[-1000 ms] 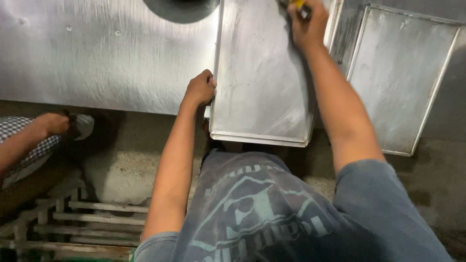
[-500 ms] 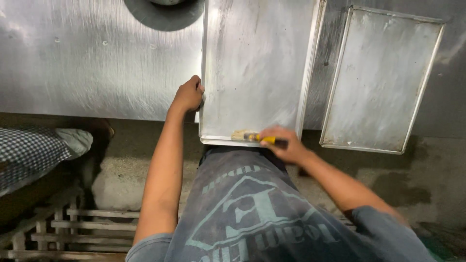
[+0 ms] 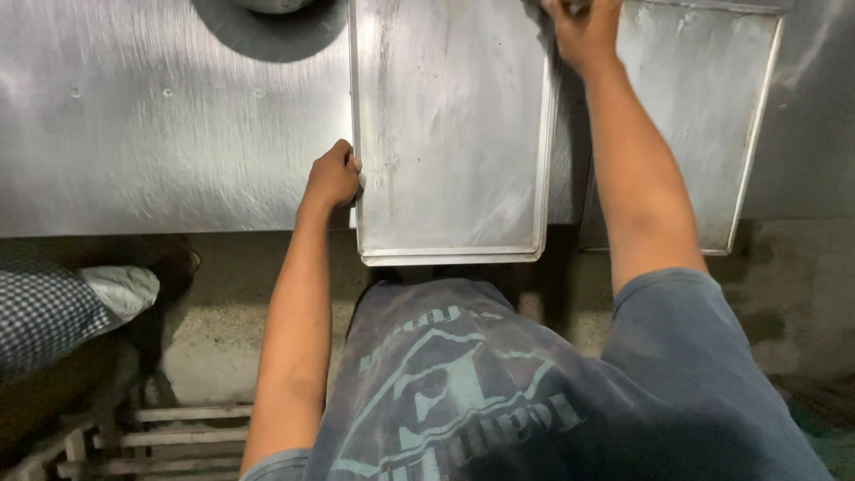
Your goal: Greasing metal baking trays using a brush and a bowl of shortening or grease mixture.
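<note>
Head view: a rectangular metal tray (image 3: 450,134) lies flat on the steel table (image 3: 160,134), its long axis running away from the person and its near short end jutting over the table's edge. The left hand (image 3: 332,176) grips the tray's left rim, fingers curled. The right hand (image 3: 583,31) is at the far right corner, closed seemingly on something cut off by the frame; a second tray (image 3: 712,116) lies just right.
</note>
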